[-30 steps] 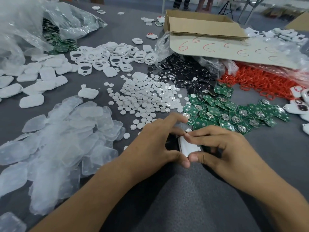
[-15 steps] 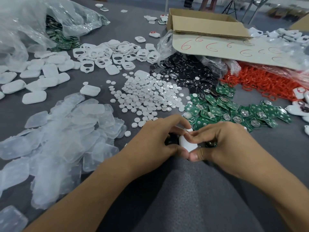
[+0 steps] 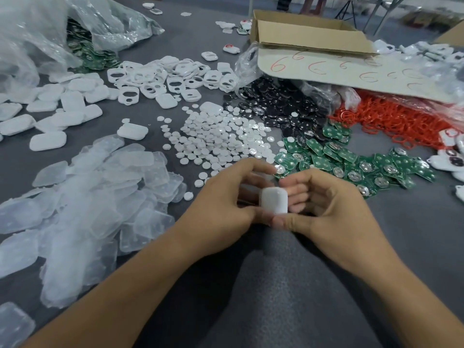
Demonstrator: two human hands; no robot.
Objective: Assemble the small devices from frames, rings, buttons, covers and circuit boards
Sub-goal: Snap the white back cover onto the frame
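Observation:
My left hand (image 3: 226,199) and my right hand (image 3: 326,209) meet in the middle of the grey table, both gripping one small white device (image 3: 274,200), its smooth back turned up. Thumbs press under its near edge, fingers curl behind it. Beyond my hands lie a heap of white round buttons (image 3: 216,136), green circuit boards (image 3: 334,156), black discs (image 3: 278,106), red rings (image 3: 396,121) and white frames (image 3: 170,76). Clear covers (image 3: 95,197) are piled at the left, white back shells (image 3: 62,109) behind them.
An open cardboard box (image 3: 308,38) stands at the back, a marked cardboard sheet (image 3: 351,74) leaning from it. A plastic bag (image 3: 37,33) with more boards fills the far left. Several finished devices (image 3: 449,162) lie at the right edge.
Both hands have lifted the white device off the table and turned it, so its smooth back now faces me. The hands sit closer together around it.

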